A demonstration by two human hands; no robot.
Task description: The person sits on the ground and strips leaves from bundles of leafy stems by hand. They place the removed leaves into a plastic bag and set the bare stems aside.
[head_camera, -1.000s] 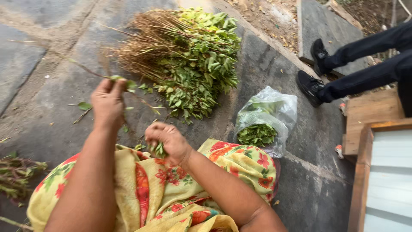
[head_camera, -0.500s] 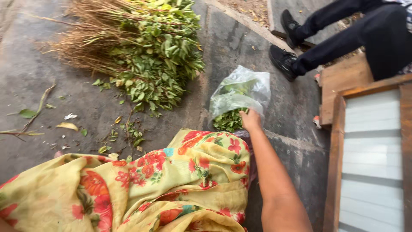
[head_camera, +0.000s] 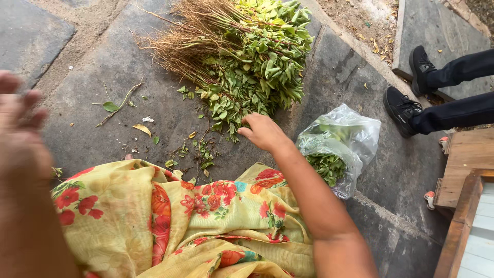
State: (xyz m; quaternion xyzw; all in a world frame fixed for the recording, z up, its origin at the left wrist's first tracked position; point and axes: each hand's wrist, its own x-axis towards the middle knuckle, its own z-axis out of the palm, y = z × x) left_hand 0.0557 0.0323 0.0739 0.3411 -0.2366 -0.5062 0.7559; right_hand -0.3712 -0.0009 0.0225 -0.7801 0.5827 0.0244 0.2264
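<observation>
Head view shows the right hand (head_camera: 265, 131) stretched forward from the lap, forearm running down to the lower right, palm turned down over the near edge of a big bundle of green leafy stems with dry brown root ends (head_camera: 242, 56). That bundle lies on the grey stone floor (head_camera: 103, 77), leaves toward the person, roots fanned out to the upper left. The left hand (head_camera: 20, 123) is raised close to the camera at the left edge — blurred, with the fingers pointing right.

A yellow cloth printed with red flowers (head_camera: 170, 221) covers the lap along the bottom. Loose leaves and a thin bare twig (head_camera: 118, 103) are scattered on the floor between cloth and bundle. Just right of the right wrist sits a clear plastic bag holding picked green leaves (head_camera: 334, 149), its mouth open. Beyond it, another person's two black shoes (head_camera: 406, 87) and dark trouser legs stand by a stone step, and a wooden frame (head_camera: 463, 206) fills the lower right corner.

The right fingers are loosely curled, slightly apart, tips touching the nearest leaves; they grip nothing that I can see. The left fingers look loosely together — whether they hold anything, I cannot tell.
</observation>
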